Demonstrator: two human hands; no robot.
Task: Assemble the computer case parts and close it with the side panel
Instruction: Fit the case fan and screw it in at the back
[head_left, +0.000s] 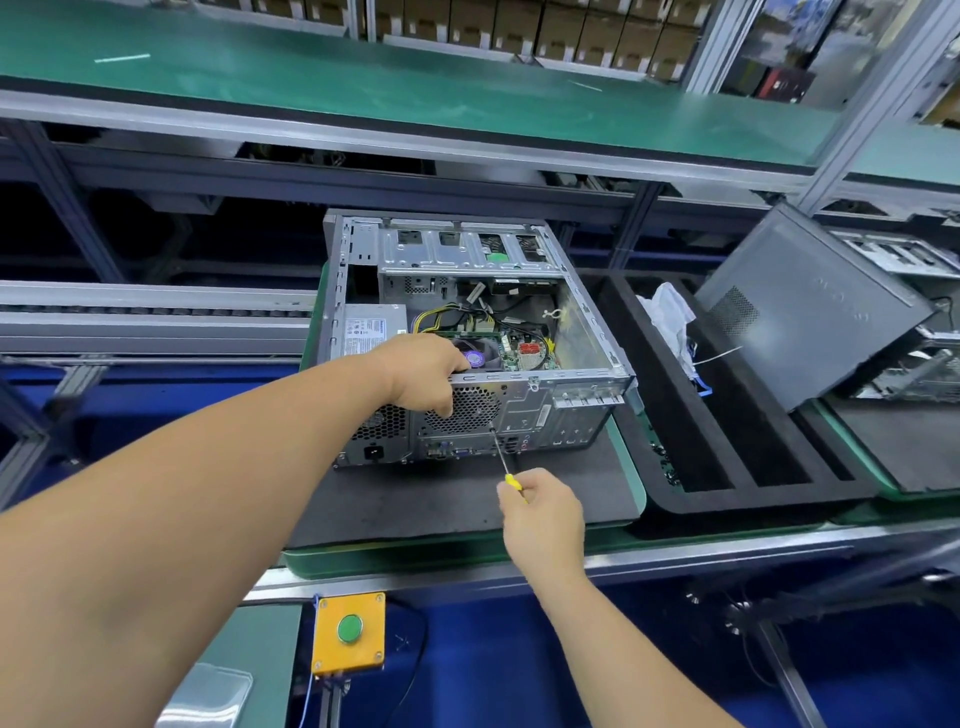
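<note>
An open computer case (571, 387) lies on its side on a dark mat, its rear panel facing me and its inside showing a motherboard, cables and a power supply. My left hand (423, 371) grips the top rear edge of the case above the round fan grille. My right hand (540, 506) holds a yellow-handled screwdriver (500, 454), whose tip touches the rear panel beside the fan grille. A dark grey side panel (800, 306) leans tilted against another case at the right.
A black foam tray (727, 499) with long slots sits right of the case, holding a white plastic bag (670, 312) and small screws. A yellow box with a green button (349, 631) hangs below the front rail. A roller conveyor runs at the left.
</note>
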